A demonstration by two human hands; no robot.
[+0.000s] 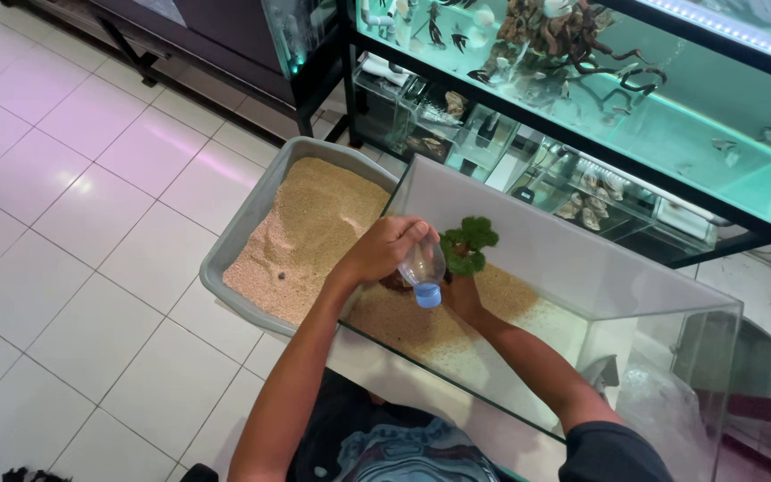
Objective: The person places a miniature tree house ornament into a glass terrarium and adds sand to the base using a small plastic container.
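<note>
Your left hand (384,250) is closed around a clear plastic bottle (425,268), held tilted with its blue cap (427,295) pointing down, over the near rim of the glass tank (662,295). Your right hand (464,296) reaches down inside the tank and is partly hidden behind the bottle; whether it grips anything cannot be told, but it sits at the base of the small green plant (468,243), which stands upright in the layer of sand (421,326) on the tank floor. The sand covers the left part of the tank floor; the right part shows bare. Just beside the tank, to its left and touching its corner, lies a grey tub (247,228) filled with the same pale sand. Both stand on the white tiled floor (73,268). Behind the tank, a black metal rack (528,107) carries lit aquariums with fish and driftwood, close against the tank's far wall.
</note>
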